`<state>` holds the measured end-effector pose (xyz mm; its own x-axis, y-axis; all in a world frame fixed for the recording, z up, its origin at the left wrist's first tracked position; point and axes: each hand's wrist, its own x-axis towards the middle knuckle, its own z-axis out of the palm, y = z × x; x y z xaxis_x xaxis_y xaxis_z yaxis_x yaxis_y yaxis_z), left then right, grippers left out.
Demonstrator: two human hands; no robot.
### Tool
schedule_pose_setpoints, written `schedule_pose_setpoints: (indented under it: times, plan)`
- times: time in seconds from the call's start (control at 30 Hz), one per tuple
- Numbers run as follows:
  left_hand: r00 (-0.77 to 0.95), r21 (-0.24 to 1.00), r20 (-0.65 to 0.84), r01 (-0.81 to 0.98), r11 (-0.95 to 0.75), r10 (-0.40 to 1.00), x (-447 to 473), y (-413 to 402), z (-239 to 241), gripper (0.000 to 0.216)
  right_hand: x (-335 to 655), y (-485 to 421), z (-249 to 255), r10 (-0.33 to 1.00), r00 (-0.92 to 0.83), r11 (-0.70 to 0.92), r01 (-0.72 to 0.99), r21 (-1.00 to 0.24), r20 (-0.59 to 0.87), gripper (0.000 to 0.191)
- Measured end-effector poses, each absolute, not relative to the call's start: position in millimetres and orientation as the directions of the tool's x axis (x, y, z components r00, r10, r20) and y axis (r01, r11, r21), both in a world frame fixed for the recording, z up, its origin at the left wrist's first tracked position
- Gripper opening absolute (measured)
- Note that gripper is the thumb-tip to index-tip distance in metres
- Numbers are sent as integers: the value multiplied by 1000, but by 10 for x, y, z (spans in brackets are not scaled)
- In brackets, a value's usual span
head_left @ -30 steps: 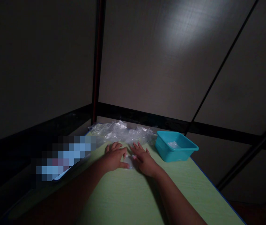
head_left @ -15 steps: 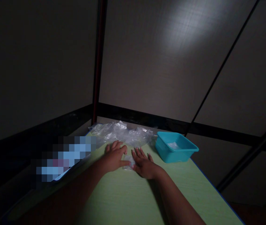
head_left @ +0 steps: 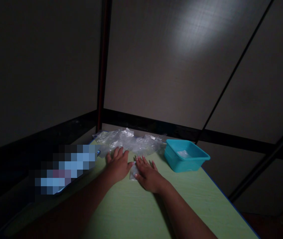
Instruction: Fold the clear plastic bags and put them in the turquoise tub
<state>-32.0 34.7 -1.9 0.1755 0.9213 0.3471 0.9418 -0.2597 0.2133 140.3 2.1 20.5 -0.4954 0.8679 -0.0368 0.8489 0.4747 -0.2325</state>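
Observation:
A small folded piece of clear plastic [head_left: 133, 175] lies flat on the green tabletop [head_left: 131, 209] between my hands. My right hand [head_left: 148, 175] rests over its right part with the fingers stretched out, hiding some of it. My left hand [head_left: 118, 166] is spread just to the left, its thumb tip close to the plastic's upper edge; whether it touches I cannot tell. Beyond my fingertips spreads a heap of crumpled clear plastic bags [head_left: 129, 139].
A turquoise plastic basin [head_left: 186, 164] stands at the right edge of the table, holding a folded piece of clear plastic [head_left: 183, 153]. On the left is a blurred-out, bright screen-like object [head_left: 66, 171]. Walls close in behind the table and on the left.
My right hand has slid left over the folded plastic. My left hand has moved slightly left and away, its thumb drawing back from the middle of the plastic.

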Motion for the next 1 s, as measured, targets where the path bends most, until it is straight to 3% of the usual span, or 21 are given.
schedule_pose_setpoints:
  times: [0.17,0.4,0.8,1.0]
  plan:
    - [79,234,322,959,-160,944,-331,380,-71,63,1299,-35,216,857,-516,510,840,-186,19,57]
    - [26,243,357,962,-120,934,-304,397,-57,62,1200,-82,201,825,-564,554,810,-193,1,57]
    - [22,329,278,937,-116,960,-307,386,-26,62,1201,-65,175,822,-568,559,799,-223,23,57]
    - [20,410,381,892,-188,924,-290,392,36,56,1323,20,171,896,-439,443,864,-238,74,52]
